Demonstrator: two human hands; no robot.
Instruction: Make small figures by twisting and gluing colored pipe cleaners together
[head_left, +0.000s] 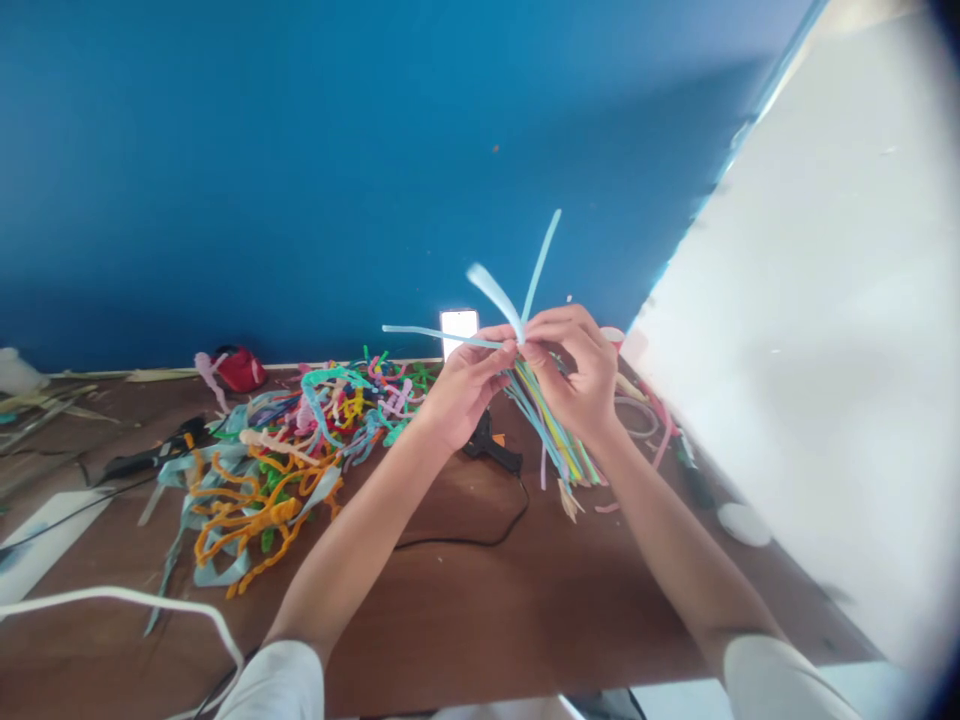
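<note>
My left hand (474, 385) and my right hand (574, 365) meet above the middle of the table, fingertips pinched close together. Between them they grip light blue pipe cleaners (541, 262). One strand points left, one rises to the upper right, and a thicker, blurred one stands between. The crossing point is partly covered by my fingers. Below and behind my right hand lies a bundle of straight pipe cleaners (551, 435) in blue, green, yellow and pink. A black glue gun (491, 447) rests on the table under my left hand.
A tangled heap of coloured pipe cleaners (330, 410) covers the left of the brown table (480, 610). A lit phone (459, 325) leans at the back wall. Black cable (480, 542) and white cable (150, 597) cross the surface. A white disc (744, 524) lies by the right wall.
</note>
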